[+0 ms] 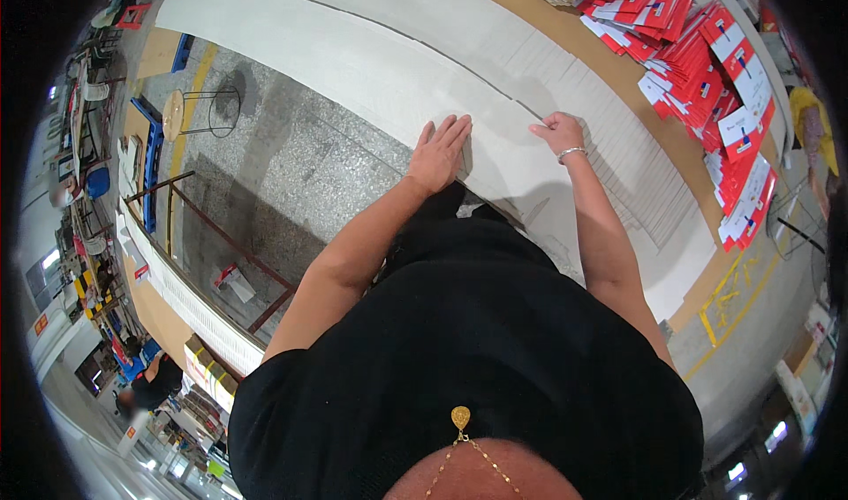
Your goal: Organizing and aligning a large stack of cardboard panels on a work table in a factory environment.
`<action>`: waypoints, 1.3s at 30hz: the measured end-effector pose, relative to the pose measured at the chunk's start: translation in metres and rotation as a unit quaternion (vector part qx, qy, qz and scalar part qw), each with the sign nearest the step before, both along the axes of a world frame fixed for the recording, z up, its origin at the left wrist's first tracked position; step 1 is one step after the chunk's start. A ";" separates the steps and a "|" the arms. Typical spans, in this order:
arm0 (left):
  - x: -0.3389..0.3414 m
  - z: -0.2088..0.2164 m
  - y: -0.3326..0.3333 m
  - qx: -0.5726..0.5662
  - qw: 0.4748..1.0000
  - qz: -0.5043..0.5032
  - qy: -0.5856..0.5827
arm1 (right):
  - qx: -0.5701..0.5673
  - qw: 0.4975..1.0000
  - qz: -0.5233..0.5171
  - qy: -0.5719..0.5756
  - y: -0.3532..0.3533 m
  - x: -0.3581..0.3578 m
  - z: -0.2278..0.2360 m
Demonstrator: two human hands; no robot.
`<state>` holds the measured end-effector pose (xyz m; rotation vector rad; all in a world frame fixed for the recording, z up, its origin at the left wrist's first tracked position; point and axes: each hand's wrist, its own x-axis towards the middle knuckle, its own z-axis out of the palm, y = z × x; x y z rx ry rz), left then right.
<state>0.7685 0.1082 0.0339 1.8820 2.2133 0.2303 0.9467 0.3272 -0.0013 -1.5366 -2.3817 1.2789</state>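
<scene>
The left hand (439, 154) lay flat and open, fingers together, pressed on the near edge of a long white sheet (371, 58) that ran along the workbench (565, 23). The right hand (558, 132) rested on the same sheet just to the right, loosely curled with the fingertips down; whether it pinched anything could not be told. The sheet's long axis ran from upper left to lower right, across both hands. Just beyond the right hand lay a fanned row of white cards (632, 147), nearer to that hand than to the left. Red and white folders (707, 67) sat farther off, well apart from both hands
</scene>
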 end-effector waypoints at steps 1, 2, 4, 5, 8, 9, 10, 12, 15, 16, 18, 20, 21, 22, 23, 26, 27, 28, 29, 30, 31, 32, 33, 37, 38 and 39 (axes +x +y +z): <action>0.000 0.000 0.000 0.000 1.000 -0.001 0.000 | -0.010 1.000 -0.001 -0.009 0.000 0.000 0.000; 0.001 0.000 0.001 -0.002 1.000 0.000 0.004 | -0.010 1.000 -0.002 -0.008 0.000 0.000 0.001; 0.002 0.000 0.001 -0.003 1.000 0.001 0.008 | -0.004 1.000 0.001 0.000 0.001 0.000 0.002; 0.003 0.000 0.001 0.006 1.000 0.004 0.007 | -0.003 1.000 -0.001 0.000 0.001 0.000 0.003; 0.007 0.005 0.000 0.018 1.000 -0.005 0.024 | -0.023 1.000 0.004 -0.007 0.001 0.000 0.007; 0.008 0.007 0.000 0.022 0.999 -0.017 0.041 | 0.001 0.999 0.028 -0.015 0.003 0.002 0.009; 0.008 0.007 -0.002 0.020 0.999 -0.016 0.041 | 0.024 0.998 0.055 -0.023 0.001 0.003 0.011; 0.007 0.006 -0.004 -0.007 0.996 -0.042 0.077 | 0.023 0.998 0.048 -0.023 -0.002 0.008 0.015; 0.012 0.004 -0.002 -0.009 0.999 -0.026 0.045 | 0.022 0.999 0.036 -0.010 -0.002 0.010 0.014; 0.013 0.002 -0.002 -0.008 0.999 -0.027 0.046 | 0.020 0.999 0.035 0.004 -0.003 0.010 0.012; 0.014 -0.002 -0.002 -0.009 0.999 -0.014 0.033 | 0.009 1.000 0.010 0.027 -0.004 0.011 0.008; 0.015 0.002 0.000 -0.016 0.999 -0.017 0.040 | -0.004 0.999 -0.015 0.049 -0.005 0.011 0.006; 0.016 0.004 0.000 -0.022 0.998 -0.019 0.046 | 0.010 0.999 -0.017 0.049 -0.004 0.011 0.005; 0.016 0.002 0.000 -0.022 0.998 -0.019 0.046 | 0.026 0.998 -0.019 0.048 -0.004 0.010 0.006; 0.016 0.001 0.000 -0.019 0.999 -0.013 0.046 | 0.025 0.998 -0.020 0.048 -0.003 0.008 0.008; 0.017 0.005 0.000 -0.023 0.998 -0.009 0.052 | 0.029 1.000 -0.005 0.002 -0.002 0.004 0.007; 0.018 0.006 0.001 -0.030 0.998 -0.009 0.058 | 0.023 1.000 -0.011 -0.005 -0.002 0.005 0.007; 0.018 0.006 0.002 -0.030 0.998 -0.010 0.059 | 0.017 1.000 -0.016 -0.011 -0.002 0.005 0.008; 0.019 0.006 0.004 -0.009 0.998 -0.012 0.061 | 0.018 1.000 -0.016 -0.010 -0.002 0.004 0.008; 0.020 0.005 0.005 0.013 0.998 -0.015 0.064 | 0.012 1.000 -0.013 -0.017 -0.001 0.005 0.009; 0.021 0.004 0.004 0.012 0.998 -0.015 0.063 | 0.005 1.000 -0.009 -0.025 -0.001 0.005 0.010; 0.022 0.002 0.003 0.015 0.999 -0.039 0.026 | 0.005 1.000 -0.009 -0.025 -0.001 0.005 0.012; 0.023 0.000 0.002 0.017 0.998 -0.062 -0.011 | 0.016 1.000 0.013 -0.018 -0.001 0.004 0.013; 0.028 -0.002 0.002 0.025 0.999 -0.030 -0.026 | 0.017 0.998 0.049 -0.043 0.004 0.016 0.013; 0.027 -0.003 0.002 0.026 0.999 -0.031 -0.031 | 0.017 0.998 0.049 -0.043 0.005 0.019 0.009; 0.027 -0.003 0.003 0.027 0.998 -0.032 -0.036 | -0.009 1.000 0.023 -0.008 0.003 0.021 0.005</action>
